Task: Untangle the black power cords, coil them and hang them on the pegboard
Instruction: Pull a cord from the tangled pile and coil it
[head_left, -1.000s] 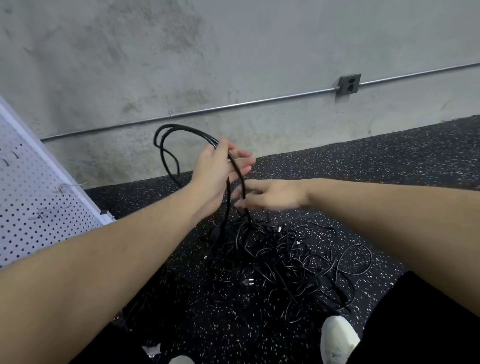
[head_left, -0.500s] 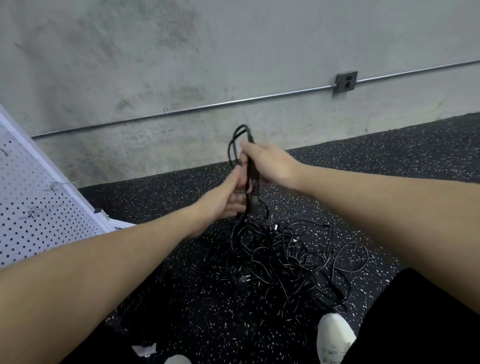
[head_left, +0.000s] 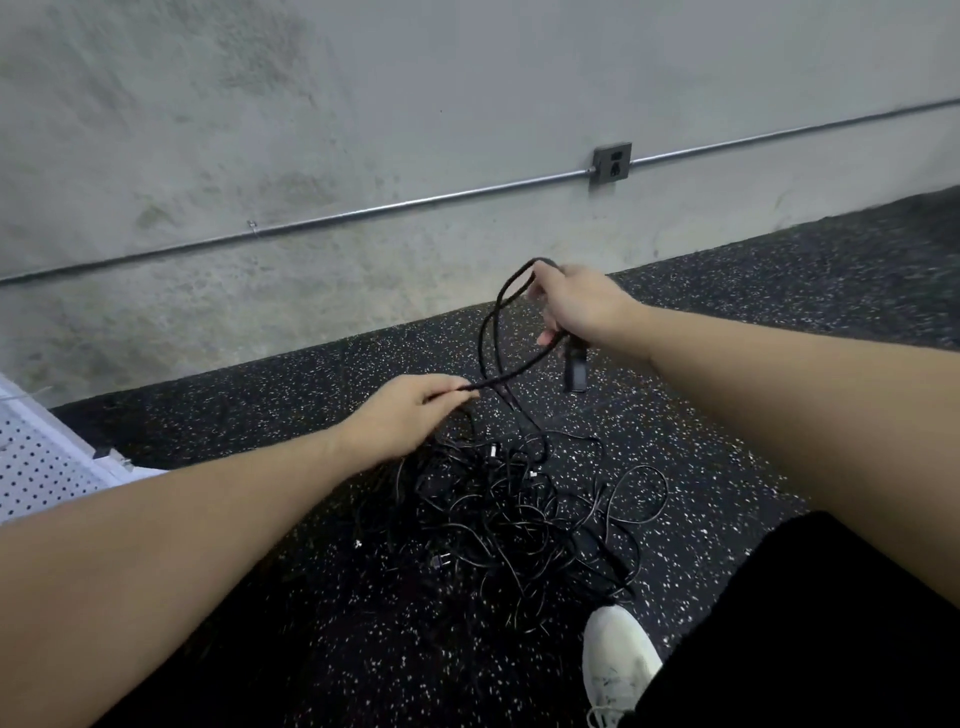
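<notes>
A tangled heap of black power cords (head_left: 519, 514) lies on the speckled black floor in front of me. My right hand (head_left: 576, 306) grips a small loop of one black cord (head_left: 493, 338), and that cord's plug end (head_left: 575, 370) hangs just below the fist. My left hand (head_left: 410, 415) pinches the same cord lower down, just above the heap, so a short stretch runs taut between the two hands. The white pegboard (head_left: 36, 467) shows only as a corner at the left edge.
A concrete wall with a metal conduit (head_left: 363, 213) and a grey outlet box (head_left: 612, 162) stands behind the heap. My white shoe (head_left: 618, 660) and black trouser leg (head_left: 810, 623) are at the lower right, close to the cords.
My hands, together on the cord half a second ago, have drawn apart: the right moved up and right with the loop, the left slid down towards the heap.
</notes>
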